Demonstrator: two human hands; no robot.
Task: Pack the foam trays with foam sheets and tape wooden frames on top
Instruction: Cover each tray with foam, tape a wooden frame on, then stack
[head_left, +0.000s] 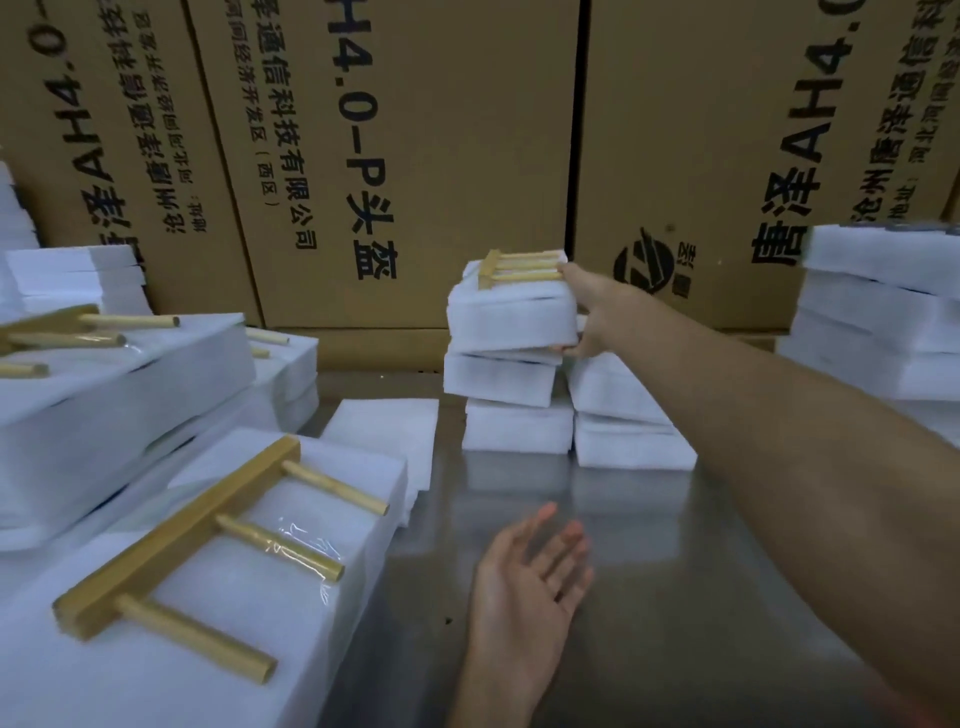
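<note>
Cardboard boxes (415, 156) back a steel table (649, 571) where the right hand (592, 312) grips the top foam pack (511, 317), its wooden frame (519, 267) uppermost, best kept level, while the left hand (530, 577) waits spread, palm up

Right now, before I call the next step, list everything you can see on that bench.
foam packs: many, white, stacked at centre, left and right
wooden frames: at least four, tan, on packs; nearest taped at lower left
centre frame: one, tan, atop the centre stack
loose foam sheet: white, flat, mid-table
table: one, shiny grey
cardboard boxes: several, brown, printed, behind
right hand: grips top centre pack
left hand: open, palm up, above the table
</note>
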